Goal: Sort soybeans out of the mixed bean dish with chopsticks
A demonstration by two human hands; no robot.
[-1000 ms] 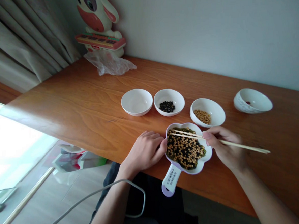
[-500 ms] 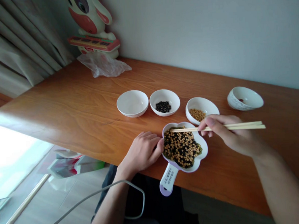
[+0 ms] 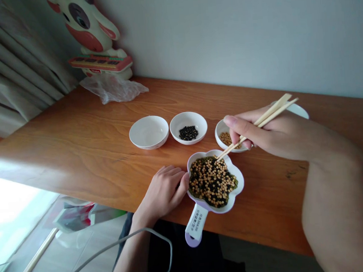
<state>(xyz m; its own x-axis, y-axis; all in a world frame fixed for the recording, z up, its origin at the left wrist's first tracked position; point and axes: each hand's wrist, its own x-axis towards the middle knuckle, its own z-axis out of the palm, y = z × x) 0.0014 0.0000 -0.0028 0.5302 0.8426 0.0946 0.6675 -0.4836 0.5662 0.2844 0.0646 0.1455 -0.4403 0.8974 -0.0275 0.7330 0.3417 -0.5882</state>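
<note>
Low over the table, my right hand (image 3: pixel 257 127) is closed around a pair of wooden chopsticks (image 3: pixel 268 116). Their tips reach into the far part of a white and lilac flower-shaped dish (image 3: pixel 237 171), filled with mixed yellow, black and green beans (image 3: pixel 213 181). My left hand (image 3: pixel 166 190) rests on the table at the dish's left, its fingers curled and closed at the rim. A labelled handle (image 3: pixel 196 223) juts past the table's front edge. Behind my right hand, partly covered, stands a bowl (image 3: pixel 219 129) with yellow beans (image 3: pixel 226 138).
A white bowl (image 3: pixel 149 132) with nothing visible in it stands beside a bowl (image 3: pixel 199 120) of black beans (image 3: pixel 188 132). Another bowl (image 3: pixel 298 109) is mostly hidden behind my right hand. A cow toy (image 3: pixel 99 46), plastic bag (image 3: pixel 114 89) and cable (image 3: pixel 114 247) are around.
My right hand has lifted and turned, so the chopsticks slant steeply instead of lying nearly level. Their tips have shifted right within the dish. The view has moved slightly; my left hand stays at the rim.
</note>
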